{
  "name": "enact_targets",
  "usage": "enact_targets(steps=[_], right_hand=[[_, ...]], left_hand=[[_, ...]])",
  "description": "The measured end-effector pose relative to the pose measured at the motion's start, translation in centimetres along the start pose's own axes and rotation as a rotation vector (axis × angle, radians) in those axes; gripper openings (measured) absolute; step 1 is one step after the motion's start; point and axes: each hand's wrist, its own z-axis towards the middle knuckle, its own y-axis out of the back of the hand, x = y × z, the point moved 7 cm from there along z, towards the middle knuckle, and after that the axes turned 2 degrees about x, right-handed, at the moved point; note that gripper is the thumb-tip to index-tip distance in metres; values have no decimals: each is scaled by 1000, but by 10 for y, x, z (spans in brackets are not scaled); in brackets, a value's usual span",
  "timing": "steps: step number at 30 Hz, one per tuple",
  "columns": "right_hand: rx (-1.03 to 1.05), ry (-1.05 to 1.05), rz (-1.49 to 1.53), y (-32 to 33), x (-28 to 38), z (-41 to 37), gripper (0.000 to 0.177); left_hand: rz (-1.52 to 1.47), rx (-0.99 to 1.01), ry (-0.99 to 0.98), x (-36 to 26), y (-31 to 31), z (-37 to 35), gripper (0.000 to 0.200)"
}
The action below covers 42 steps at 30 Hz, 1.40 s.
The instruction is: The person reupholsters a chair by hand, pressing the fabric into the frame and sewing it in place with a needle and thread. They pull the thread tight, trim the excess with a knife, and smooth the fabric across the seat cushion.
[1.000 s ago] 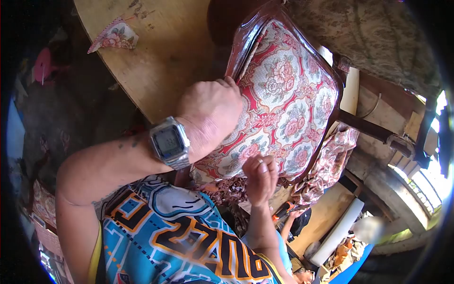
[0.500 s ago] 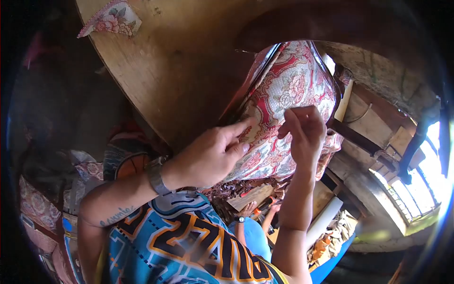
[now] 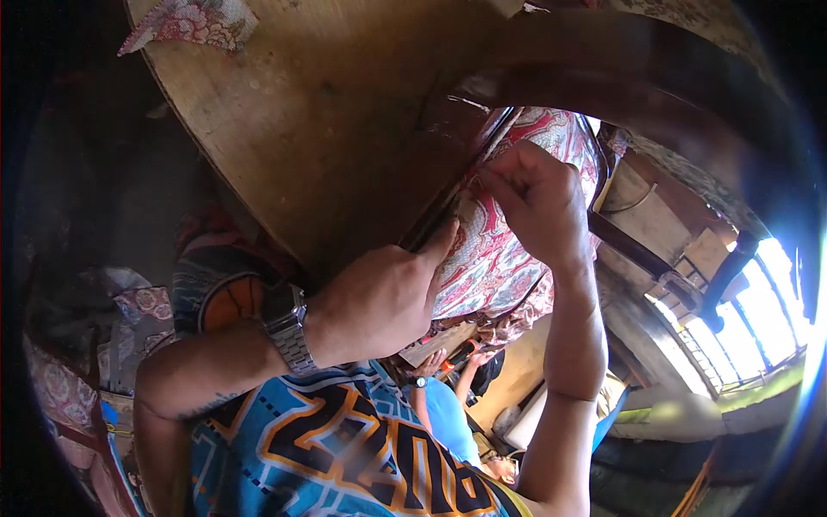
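Note:
Floral fabric in red and cream covers a padded panel set in a dark, glossy wooden frame. My left hand, wearing a metal watch, rests at the near left edge of this fabric. One digit stretches along the edge; the other fingers curl against the cloth and are partly hidden. Farther up the same edge, my right hand is closed in a pinch by the seam between fabric and frame. Whatever lies between its fingertips is too small to make out.
A broad wooden board stands on the left, with a floral scrap on its top end. Below the panel, another person in a blue shirt has hands near an orange-handled tool. A barred window glares at right.
My right hand has moved left and slightly up to the fabric's edge, its fingers now in a pinch. My left hand stays by the near edge, slightly turned. The view has shifted a little.

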Motion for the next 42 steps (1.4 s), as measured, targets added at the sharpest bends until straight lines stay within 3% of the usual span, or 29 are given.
enact_targets(steps=[10,18,28,34,37,42], right_hand=[[113,-24,-44,-3,-1,9,7],[217,-143,-86,-4,-13,20,10],[152,-181,-45,0,-4,15,7],[154,-144,-41,-4,-6,15,5],[153,-151,-60,-3,-5,15,6],[197,-159,-73,-6,-15,17,8]], left_hand=[[11,41,3,2,-3,0,69],[1,32,7,4,-6,0,64],[56,69,-2,3,-6,1,76],[26,83,24,5,-8,1,66],[65,81,-9,3,-7,2,78],[52,92,-9,3,-8,3,81]])
